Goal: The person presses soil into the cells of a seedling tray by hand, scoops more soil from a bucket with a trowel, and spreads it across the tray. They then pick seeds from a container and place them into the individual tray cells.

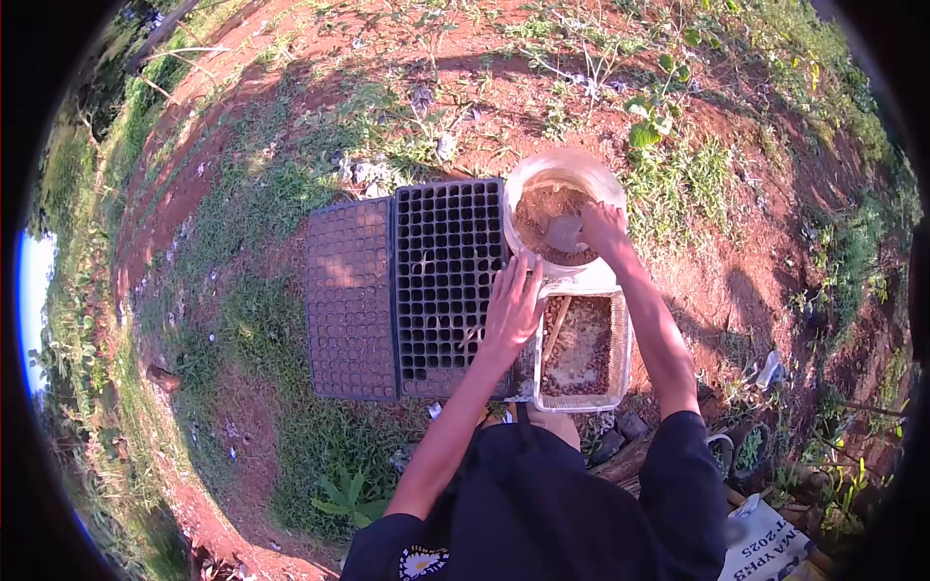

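A round, whitish plastic bucket point(565, 163) holds loose brown soil point(535, 215). My right hand point(604, 229) reaches into it, fingers closed around a greyish scoop point(565, 233) that rests in the soil. Against the near left rim of the bucket lies my left hand point(514, 308), its fingers stretched out and touching the rim, partly over the edge of a black seedling tray point(448, 254). Most cells of that tray look unfilled, while the lowest cells hold soil. To its left is a second seedling tray point(351, 300) with soil-filled cells.
Below the bucket stands a white rectangular basket point(625, 360) with brown seed-like bits and a wooden stick point(557, 327). Grass and red soil surround the trays. A printed white sack point(770, 547) lies at the lower right, near stones point(608, 445) and a log point(625, 463).
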Motion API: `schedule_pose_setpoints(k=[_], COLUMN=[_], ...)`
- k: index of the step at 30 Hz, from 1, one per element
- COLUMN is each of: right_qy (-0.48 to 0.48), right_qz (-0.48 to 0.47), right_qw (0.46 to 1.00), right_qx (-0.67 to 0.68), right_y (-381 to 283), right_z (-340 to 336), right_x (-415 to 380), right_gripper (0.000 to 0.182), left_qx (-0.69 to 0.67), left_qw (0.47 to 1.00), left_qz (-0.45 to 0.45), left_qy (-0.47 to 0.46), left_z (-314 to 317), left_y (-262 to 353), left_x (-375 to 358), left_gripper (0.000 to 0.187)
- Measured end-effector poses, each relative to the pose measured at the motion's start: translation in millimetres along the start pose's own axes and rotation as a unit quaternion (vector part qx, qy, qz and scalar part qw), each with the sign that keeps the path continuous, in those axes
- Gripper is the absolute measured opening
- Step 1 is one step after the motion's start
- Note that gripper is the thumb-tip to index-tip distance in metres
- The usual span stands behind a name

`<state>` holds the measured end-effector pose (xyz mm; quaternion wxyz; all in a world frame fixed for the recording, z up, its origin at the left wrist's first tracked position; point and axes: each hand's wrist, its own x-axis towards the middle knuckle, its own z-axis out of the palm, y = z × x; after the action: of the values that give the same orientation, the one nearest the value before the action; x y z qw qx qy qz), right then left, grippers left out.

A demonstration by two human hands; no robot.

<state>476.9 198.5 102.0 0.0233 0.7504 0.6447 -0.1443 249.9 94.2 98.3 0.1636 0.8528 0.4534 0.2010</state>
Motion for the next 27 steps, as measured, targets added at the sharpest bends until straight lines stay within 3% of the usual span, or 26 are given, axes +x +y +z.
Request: schedule_pose_setpoints(k=[3,5,8,10,14,16,20,22,27], right_qy=[-0.022,-0.005,-0.025,0.091,0.033,0.105,0.103,0.196,0.159], right_qz=[-0.018,-0.030,-0.049,-0.077,-0.056,-0.069,-0.071,-0.105,-0.069], right_qw=[0.999,0.999,0.997,0.992,0.993,0.990,0.985,0.967,0.965], right_qx=[0.021,0.022,0.052,0.031,0.101,0.059,0.120,0.128,0.196], right_y=[2.8,7.6,9.7,8.1,3.7,2.3,10.2,11.4,11.5], right_z=[16.3,24.6,36.4,53.3,51.7,53.1,60.7,65.4,50.4], right_x=[4.1,5.8,8.3,9.3,12.0,9.7,12.0,13.8,9.2], right_gripper=[0.046,0.045,0.043,0.041,0.040,0.040,0.040,0.038,0.035], left_qx=[0.037,0.061,0.056,0.060,0.066,0.062,0.069,0.085,0.062], left_qw=[0.999,0.997,0.998,0.997,0.998,0.998,0.997,0.996,0.997], left_qz=[-0.019,-0.001,-0.009,-0.006,-0.010,-0.011,-0.007,-0.003,-0.032], left_qy=[-0.003,0.051,0.035,0.038,0.021,0.019,0.018,0.022,-0.024], left_z=[-1.9,5.8,-2.7,-2.6,-8.7,-12.6,-6.0,-5.8,-10.7], left_y=[2.8,-1.6,3.3,2.4,4.4,5.4,1.1,0.9,3.6], left_x=[3.5,4.7,4.5,4.5,5.4,5.2,3.5,3.6,-0.3], left_gripper=[0.070,0.062,0.057,0.058,0.060,0.060,0.063,0.064,0.069])
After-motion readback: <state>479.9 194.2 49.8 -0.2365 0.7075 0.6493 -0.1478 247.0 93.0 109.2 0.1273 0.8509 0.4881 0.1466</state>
